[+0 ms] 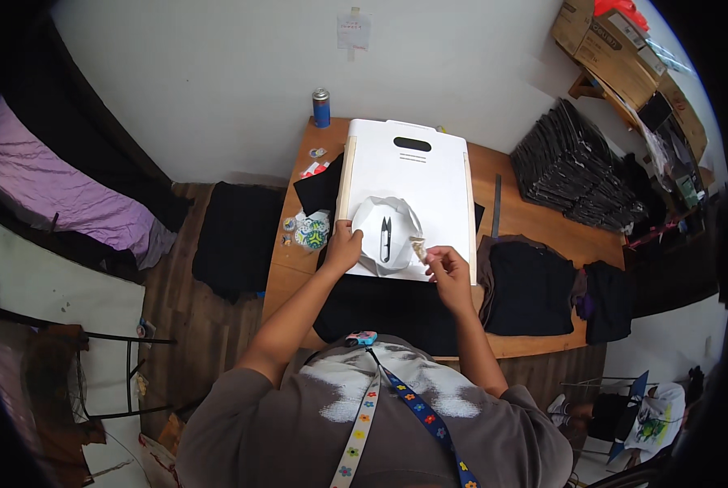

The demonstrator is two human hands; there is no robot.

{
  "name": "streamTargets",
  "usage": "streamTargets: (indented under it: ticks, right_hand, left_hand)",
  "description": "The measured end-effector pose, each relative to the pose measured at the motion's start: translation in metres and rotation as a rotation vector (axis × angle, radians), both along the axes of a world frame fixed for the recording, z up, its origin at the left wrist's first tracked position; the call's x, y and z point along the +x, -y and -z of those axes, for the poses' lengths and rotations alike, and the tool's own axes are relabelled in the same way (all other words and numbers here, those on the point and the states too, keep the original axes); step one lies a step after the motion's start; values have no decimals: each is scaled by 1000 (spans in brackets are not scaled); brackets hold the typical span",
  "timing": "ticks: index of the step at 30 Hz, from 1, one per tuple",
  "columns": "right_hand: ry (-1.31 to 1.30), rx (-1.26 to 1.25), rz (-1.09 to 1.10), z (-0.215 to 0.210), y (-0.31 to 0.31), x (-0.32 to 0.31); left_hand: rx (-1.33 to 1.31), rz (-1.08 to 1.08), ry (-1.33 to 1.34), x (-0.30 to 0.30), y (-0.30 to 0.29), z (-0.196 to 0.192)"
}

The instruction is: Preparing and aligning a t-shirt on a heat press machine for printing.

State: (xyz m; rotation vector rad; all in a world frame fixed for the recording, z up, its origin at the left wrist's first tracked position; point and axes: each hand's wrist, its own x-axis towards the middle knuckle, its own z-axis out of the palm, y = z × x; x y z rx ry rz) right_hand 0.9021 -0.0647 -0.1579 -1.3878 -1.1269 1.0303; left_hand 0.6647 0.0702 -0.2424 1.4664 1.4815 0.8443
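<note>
Head view, looking down at the wooden surface (pixel 535 224). A white board (pixel 429 175) with a slot handle at 12 o'clock lies on it, with a white piece of cloth (pixel 368 224) near its 6 o'clock edge. 1 pair of small black snips (pixel 386 238) rests on the cloth. The left hand (pixel 343 248) presses the cloth's 9 o'clock edge, fingers curled over it. The right hand (pixel 449 272) pinches a small tan tag (pixel 418 248) at the cloth's 3 o'clock side. Judgement: the cloth looks soft, light and limp, best pinned flat at its edge; the tag is tiny and needs a fingertip pinch. Black clothes (pixel 531 285) lie at 3 o'clock, and a blue can (pixel 321 107) stands at 11 o'clock.
</note>
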Motion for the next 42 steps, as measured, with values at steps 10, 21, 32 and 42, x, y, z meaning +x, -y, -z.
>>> streamTargets:
  ticks: [10,21,32,42]
  right_hand:
    - [-57,-1,-296,-17,-37,-48]
    - [317,-150,-227,14,-83,-60]
    - [1067,-75,-143,53,-124,-69]
    - [1015,-178,-116,18,-127,-68]
  left_hand:
    - [574,-37,-425,-36,47,-81]
    - [-72,-168,785,-50,81,-69]
    - [137,-105,724,-52,83,-90]
    - [90,-87,751,-55,87,-109]
